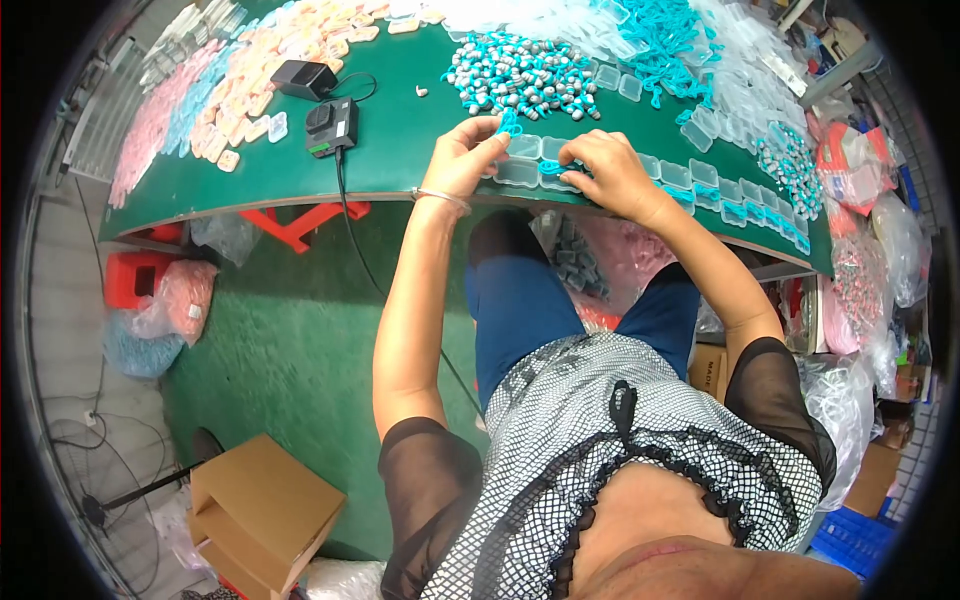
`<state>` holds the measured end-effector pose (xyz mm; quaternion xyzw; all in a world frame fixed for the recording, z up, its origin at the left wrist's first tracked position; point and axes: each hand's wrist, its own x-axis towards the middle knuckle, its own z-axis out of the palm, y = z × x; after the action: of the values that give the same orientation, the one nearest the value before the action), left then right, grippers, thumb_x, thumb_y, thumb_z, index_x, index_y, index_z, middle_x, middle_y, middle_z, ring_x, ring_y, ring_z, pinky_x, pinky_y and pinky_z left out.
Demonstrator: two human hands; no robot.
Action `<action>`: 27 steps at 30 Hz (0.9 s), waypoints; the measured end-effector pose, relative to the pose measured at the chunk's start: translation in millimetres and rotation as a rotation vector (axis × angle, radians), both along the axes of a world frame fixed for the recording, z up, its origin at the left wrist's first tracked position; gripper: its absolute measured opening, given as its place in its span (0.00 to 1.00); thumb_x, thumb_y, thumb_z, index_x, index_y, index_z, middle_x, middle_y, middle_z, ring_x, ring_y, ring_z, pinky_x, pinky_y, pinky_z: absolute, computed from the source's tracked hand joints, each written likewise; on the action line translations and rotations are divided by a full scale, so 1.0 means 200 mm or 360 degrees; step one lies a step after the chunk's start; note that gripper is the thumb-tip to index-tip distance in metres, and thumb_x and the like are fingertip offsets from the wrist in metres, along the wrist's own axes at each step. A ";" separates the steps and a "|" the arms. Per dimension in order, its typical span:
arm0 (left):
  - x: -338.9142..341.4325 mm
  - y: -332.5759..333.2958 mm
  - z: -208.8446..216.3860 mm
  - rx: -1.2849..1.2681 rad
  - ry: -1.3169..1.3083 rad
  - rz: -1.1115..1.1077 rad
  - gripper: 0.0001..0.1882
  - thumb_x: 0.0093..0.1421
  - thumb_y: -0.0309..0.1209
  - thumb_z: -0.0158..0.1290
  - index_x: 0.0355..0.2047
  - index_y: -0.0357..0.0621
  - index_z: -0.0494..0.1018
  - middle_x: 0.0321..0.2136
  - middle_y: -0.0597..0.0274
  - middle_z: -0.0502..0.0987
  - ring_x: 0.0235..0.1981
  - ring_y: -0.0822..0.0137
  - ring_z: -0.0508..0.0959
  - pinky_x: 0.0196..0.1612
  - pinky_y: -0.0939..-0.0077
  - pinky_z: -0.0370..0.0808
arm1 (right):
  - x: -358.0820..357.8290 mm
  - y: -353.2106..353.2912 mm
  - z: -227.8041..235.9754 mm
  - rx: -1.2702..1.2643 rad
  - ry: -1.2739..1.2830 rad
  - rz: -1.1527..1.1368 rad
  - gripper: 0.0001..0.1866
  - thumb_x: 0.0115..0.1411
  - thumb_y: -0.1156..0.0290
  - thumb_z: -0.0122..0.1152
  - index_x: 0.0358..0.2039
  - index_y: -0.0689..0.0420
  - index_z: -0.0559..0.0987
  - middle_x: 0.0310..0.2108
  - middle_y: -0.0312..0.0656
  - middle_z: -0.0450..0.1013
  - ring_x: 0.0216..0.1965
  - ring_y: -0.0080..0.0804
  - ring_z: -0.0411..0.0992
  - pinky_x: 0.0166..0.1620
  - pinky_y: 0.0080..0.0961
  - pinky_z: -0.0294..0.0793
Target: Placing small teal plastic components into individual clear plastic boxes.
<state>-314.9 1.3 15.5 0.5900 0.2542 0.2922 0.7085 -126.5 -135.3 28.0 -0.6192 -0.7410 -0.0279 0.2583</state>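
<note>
My left hand [462, 160] pinches a small looped bundle of teal cord [510, 124] above the near part of the table. Just right of it, the closed fingers of my right hand [615, 175] grip another teal cord bundle [552, 168] at one of the small clear plastic boxes [518, 173]. These boxes stand open in a row along the table's near edge. Toward the right, several boxes [735, 212] in that row hold teal cord. Behind my hands lies a heap of small grey-and-teal plugs [520, 75].
The green table [410, 100] carries a black device [332, 127] with a cable, peach plastic cases [275, 65], a teal cord pile [660, 45] and clear boxes [745, 75]. More plugs [790, 165] lie far right. A cardboard box [265, 510] stands on the floor at lower left.
</note>
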 end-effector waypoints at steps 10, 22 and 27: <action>-0.02 -0.03 -0.05 0.0288 0.0058 0.0026 0.17 0.58 0.34 0.56 0.44 0.37 0.73 0.32 0.65 0.78 0.30 0.76 0.75 0.30 0.84 0.69 | -0.01 0.00 -0.03 0.0072 -0.0247 -0.0017 0.05 0.48 0.70 0.63 0.27 0.52 0.77 0.27 0.35 0.69 0.36 0.35 0.69 0.38 0.35 0.64; -0.05 0.00 -0.02 0.0111 -0.0006 -0.0202 0.16 0.63 0.35 0.50 0.45 0.36 0.72 0.32 0.61 0.78 0.26 0.76 0.76 0.25 0.86 0.69 | -0.09 0.23 0.08 0.0045 0.0513 0.0275 0.17 0.50 0.75 0.63 0.42 0.58 0.75 0.37 0.43 0.74 0.34 0.33 0.73 0.38 0.27 0.74; -0.07 0.02 -0.02 0.0067 0.0052 -0.0026 0.14 0.64 0.35 0.49 0.42 0.36 0.72 0.30 0.64 0.77 0.25 0.76 0.76 0.24 0.86 0.70 | -0.10 0.26 0.00 0.0010 0.0656 0.0172 0.14 0.50 0.74 0.63 0.39 0.58 0.77 0.31 0.42 0.75 0.29 0.32 0.73 0.34 0.28 0.74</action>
<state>-329.3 4.6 10.8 0.6114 0.2547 0.2821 0.6941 -145.5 -83.5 29.0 -0.5703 -0.7046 0.1110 0.4075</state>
